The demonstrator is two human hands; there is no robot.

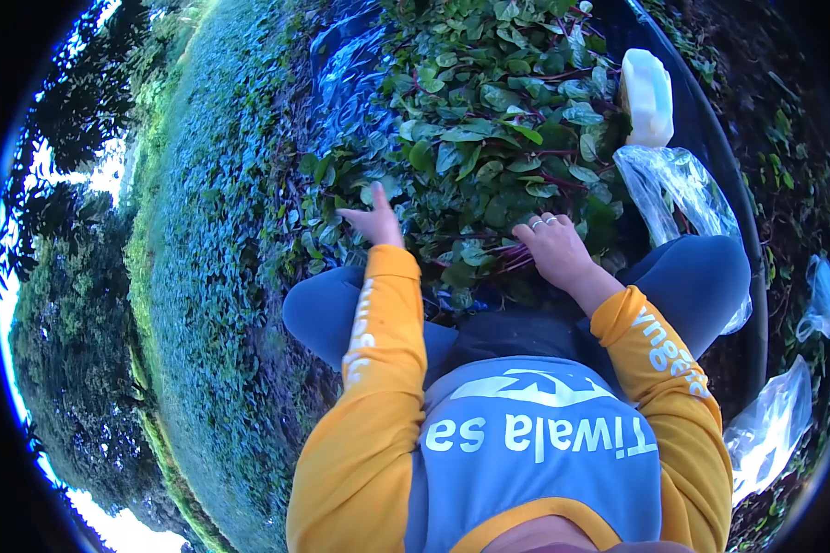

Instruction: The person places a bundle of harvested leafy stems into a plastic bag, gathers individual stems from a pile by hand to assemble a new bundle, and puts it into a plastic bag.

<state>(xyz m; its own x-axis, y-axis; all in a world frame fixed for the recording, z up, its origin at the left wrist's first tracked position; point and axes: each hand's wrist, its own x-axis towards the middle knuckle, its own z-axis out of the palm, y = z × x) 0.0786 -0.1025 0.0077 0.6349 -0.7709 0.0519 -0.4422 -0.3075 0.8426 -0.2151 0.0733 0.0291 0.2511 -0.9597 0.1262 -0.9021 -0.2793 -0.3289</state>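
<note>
A heap of leafy greens (489,138) with purple-red stems, which look like Malabar spinach, lies in front of my lap. My left hand (378,221) is at the near left edge of the heap, thumb and a finger spread apart, with nothing visible held between them. At the near right side, my right hand (563,253), with rings on its fingers, has its fingers curled over a bunch of purple stems (516,260). The fingertips are partly hidden there.
Blue plastic sheeting (346,69) shows beyond the heap. On the right are a white plastic container (647,97), a clear plastic bag (678,189) and a dark curved rim (752,249). More plastic bags (770,429) lie farther right. Low green plants (221,276) cover the left.
</note>
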